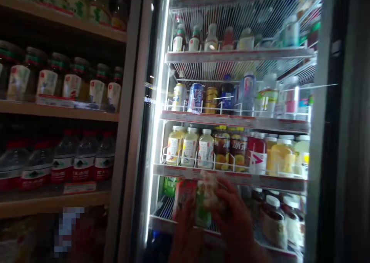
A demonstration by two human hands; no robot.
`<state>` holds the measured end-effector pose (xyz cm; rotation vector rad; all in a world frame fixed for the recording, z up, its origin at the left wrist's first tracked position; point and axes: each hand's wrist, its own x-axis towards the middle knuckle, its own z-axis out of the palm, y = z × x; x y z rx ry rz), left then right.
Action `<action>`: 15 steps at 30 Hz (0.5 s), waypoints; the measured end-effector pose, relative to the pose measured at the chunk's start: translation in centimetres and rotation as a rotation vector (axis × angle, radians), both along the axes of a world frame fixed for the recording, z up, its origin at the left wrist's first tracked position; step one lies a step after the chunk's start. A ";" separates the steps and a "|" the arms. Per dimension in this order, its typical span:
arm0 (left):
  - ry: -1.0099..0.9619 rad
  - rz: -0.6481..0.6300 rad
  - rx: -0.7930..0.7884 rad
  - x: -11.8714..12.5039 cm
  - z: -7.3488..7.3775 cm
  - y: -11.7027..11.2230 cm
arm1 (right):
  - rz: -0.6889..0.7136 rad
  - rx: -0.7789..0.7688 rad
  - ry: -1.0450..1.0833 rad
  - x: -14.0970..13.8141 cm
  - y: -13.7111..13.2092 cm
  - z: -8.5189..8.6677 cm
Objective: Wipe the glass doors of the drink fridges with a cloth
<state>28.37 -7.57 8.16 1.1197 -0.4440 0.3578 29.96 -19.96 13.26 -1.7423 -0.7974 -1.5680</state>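
Note:
In the lower middle of the head view, my right hand (235,216) is closed around a crumpled, pale cloth (210,190), held before the drinks fridge's lower shelf. My left hand (186,230) is raised beside it, dark and blurred, so its fingers do not show clearly. Just above the left hand stands a red package (185,191); whether they touch I cannot tell. Between my hands shows a green and white package (203,209), partly covered by the cloth. A bright green container (170,186) stands farther left on that shelf.
Bottles with white caps (206,149) line the fridge shelf above my hands, behind a wire rail. Dark bottles (273,220) stand to the right of my right hand. A metal frame (127,139) separates the fridge from wooden shelves (58,111) of bottles on the left.

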 end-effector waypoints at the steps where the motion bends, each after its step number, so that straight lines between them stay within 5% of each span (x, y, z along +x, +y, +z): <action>1: -0.022 -0.024 0.000 0.7 2.0 -1.2 | 0.021 -0.007 -0.007 -0.3 0.8 0.8; 4: -0.037 0.015 -0.042 1.7 8.3 -1.9 | 0.017 -0.058 0.051 -1.7 1.4 2.7; 5: -0.108 0.169 0.017 1.9 10.3 -0.8 | -0.024 -0.091 0.048 -2.2 0.8 3.4; 7: -0.366 0.691 0.217 2.6 13.9 2.7 | -0.139 -0.139 -0.053 -3.3 -1.3 4.9; 9: -0.448 0.826 0.245 3.8 16.2 6.0 | -0.274 -0.113 -0.196 -3.6 -3.7 6.5; 12: -0.582 1.033 0.511 5.6 16.1 6.4 | -0.451 -0.042 -0.266 -2.1 -6.0 7.8; 15: -0.895 1.065 0.881 6.1 12.6 1.8 | -0.555 -0.163 -0.208 0.5 -6.2 7.0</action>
